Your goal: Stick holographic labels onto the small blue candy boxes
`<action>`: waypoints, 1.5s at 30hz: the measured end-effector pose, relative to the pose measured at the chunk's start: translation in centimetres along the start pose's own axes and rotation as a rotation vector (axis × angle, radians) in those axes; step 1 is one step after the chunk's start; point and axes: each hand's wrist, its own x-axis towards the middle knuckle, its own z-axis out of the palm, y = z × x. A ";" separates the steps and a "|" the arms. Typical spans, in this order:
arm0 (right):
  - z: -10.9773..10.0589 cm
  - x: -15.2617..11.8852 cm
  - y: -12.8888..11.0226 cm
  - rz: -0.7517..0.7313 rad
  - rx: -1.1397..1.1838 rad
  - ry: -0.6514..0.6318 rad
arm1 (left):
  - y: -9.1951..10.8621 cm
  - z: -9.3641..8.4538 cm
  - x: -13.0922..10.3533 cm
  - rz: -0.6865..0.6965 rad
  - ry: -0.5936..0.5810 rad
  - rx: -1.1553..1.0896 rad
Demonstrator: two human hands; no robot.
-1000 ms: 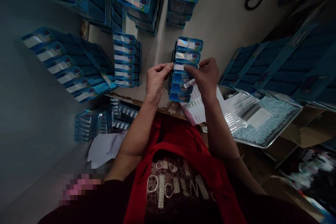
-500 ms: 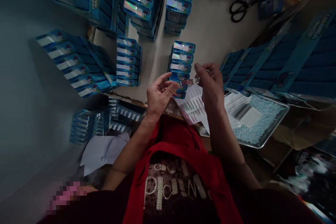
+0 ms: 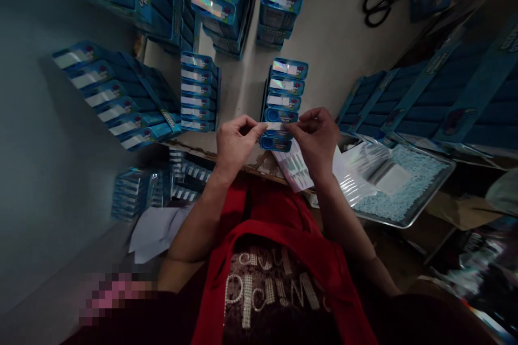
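A small pale strip (image 3: 275, 126) is stretched level between my left hand (image 3: 237, 145) and my right hand (image 3: 318, 143), each pinching one end. It lies over the lower part of a short column of blue boxes (image 3: 286, 85) near the table's front edge. The upper three boxes carry whitish strips on their ends; the fourth and the lowest show bare blue ends with round marks. Beside my right wrist lie white sheets with clear strips (image 3: 294, 166).
More blue boxes stand in stacks at the left (image 3: 198, 91), the back (image 3: 281, 2) and the right (image 3: 404, 102). Black scissors (image 3: 377, 8) lie at the back right. A metal tray (image 3: 413, 220) with pale blue bits sits at the right front.
My hands have come to one level, the left moving slightly left and the right lowering. The strip, earlier at my right fingers, is now held at both ends over the boxes.
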 end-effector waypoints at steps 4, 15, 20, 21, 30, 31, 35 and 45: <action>1.3 0.9 0.3 -0.022 -0.058 0.016 | -0.8 0.0 2.1 0.017 0.016 0.041; 2.2 2.3 0.6 -0.068 -0.251 0.027 | -3.0 0.1 4.4 -0.011 -0.061 0.002; 2.2 2.6 0.1 -0.066 -0.329 0.012 | -4.0 0.5 5.3 -0.106 -0.100 -0.131; 2.0 2.9 0.0 -0.066 -0.368 0.016 | -4.4 0.6 5.5 -0.157 -0.137 -0.183; 0.6 5.8 2.4 0.003 -0.417 -0.067 | -8.2 1.3 7.7 -0.483 -0.211 -0.319; 0.8 5.7 2.7 0.011 -0.393 -0.083 | -8.7 1.7 7.9 -0.500 -0.182 -0.299; 1.3 4.2 3.2 -0.020 -0.322 -0.095 | -10.5 2.9 5.0 -0.455 -0.022 -0.170; -7.2 -0.3 15.1 -0.178 -0.535 -0.077 | -12.0 15.9 -7.2 0.011 -0.285 0.384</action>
